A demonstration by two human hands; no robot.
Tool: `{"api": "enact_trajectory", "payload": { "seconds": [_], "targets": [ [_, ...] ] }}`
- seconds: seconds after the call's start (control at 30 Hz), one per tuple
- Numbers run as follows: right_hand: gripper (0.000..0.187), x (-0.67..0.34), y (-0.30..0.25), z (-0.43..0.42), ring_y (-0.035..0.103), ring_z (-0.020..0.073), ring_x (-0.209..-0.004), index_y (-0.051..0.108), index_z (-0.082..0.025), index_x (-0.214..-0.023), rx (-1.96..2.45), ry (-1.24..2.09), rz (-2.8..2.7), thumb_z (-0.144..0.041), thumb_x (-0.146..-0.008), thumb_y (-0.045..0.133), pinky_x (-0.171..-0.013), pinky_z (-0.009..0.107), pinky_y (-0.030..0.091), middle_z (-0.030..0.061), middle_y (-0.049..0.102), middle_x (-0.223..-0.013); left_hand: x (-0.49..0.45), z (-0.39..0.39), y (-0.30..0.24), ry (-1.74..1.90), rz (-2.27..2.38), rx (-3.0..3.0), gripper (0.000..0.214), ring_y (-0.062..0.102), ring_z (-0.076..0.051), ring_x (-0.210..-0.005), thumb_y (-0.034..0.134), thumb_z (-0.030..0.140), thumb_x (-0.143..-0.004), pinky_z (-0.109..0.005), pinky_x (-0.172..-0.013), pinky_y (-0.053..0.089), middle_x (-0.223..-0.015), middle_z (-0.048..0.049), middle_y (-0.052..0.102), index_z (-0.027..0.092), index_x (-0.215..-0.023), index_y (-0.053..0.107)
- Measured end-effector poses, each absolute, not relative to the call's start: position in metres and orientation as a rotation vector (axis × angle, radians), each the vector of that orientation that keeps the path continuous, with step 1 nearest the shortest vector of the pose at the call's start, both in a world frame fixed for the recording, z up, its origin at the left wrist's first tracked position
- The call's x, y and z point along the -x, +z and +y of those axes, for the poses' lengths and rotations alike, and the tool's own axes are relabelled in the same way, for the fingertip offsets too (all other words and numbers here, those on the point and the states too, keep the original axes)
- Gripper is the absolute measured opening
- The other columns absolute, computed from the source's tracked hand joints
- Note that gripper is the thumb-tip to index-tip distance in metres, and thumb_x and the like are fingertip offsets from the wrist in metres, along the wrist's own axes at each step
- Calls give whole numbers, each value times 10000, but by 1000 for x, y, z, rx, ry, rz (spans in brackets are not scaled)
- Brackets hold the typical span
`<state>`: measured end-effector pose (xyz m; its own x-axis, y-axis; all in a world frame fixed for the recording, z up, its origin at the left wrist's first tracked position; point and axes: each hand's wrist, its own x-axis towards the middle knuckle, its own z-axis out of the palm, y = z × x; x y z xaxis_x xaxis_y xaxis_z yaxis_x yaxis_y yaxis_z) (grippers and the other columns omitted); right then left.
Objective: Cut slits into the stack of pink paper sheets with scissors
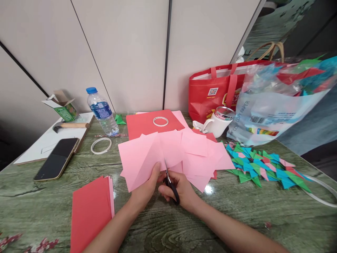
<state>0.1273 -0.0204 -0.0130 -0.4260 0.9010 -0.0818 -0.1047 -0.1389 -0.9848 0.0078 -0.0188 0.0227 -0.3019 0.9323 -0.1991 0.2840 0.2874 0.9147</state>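
Fingers of our left hand pinch the pink sheet taut at its near edge, so our right hand, closed through the scissors, cuts cleanly (blades upright, mid-table); more pink squares lie right.

Matt pink paper sheet; glossy green wood-grain table; metal-bladed, black-handled scissors.

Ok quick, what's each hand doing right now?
Left hand: closed, holding the pink paper.
Right hand: closed, holding the scissors, blades in the paper.
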Motion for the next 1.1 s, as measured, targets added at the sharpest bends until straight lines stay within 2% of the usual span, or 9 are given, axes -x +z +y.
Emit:
{"api": "enact_trajectory", "payload": {
  "seconds": [0.33,0.6,0.87,1.1],
  "targets": [
    [348,-129,-13,-19,438,84,-506,528,-140,-793,904,1636,-1353,-363,-592,705,-486,207,344,-35,505,-570,-8,-18,19,1021,1812,-1129,403,516,-217,-1043,541,487,-665,-333,-980,307,-1097,-58,592,210,-954,583],
    [294,-128,-19,-20,435,78,-462,540,-139,-811,1000,1574,-1393,-356,-647,653,-434,195,333,-40,496,-539,-8,-20,21,938,1785,-1121,404,533,-234,-1008,496,526,-679,-354,-967,318,-1055,-88,607,180,-866,591],
    [268,-128,-17,-20,435,64,-416,535,-138,-768,993,1600,-1342,-333,-634,660,-399,182,337,-46,503,-518,-8,-20,23,964,1729,-1154,338,574,-208,-918,488,509,-691,-323,-890,390,-942,-40,651,214,-796,617],
    [255,-126,-19,-21,423,58,-353,514,-141,-720,1014,1618,-1310,-335,-632,654,-359,177,312,-52,503,-486,-8,-21,24,993,1750,-1172,328,576,-205,-897,496,508,-689,-329,-888,388,-918,-35,653,210,-757,616]
  ]
}}
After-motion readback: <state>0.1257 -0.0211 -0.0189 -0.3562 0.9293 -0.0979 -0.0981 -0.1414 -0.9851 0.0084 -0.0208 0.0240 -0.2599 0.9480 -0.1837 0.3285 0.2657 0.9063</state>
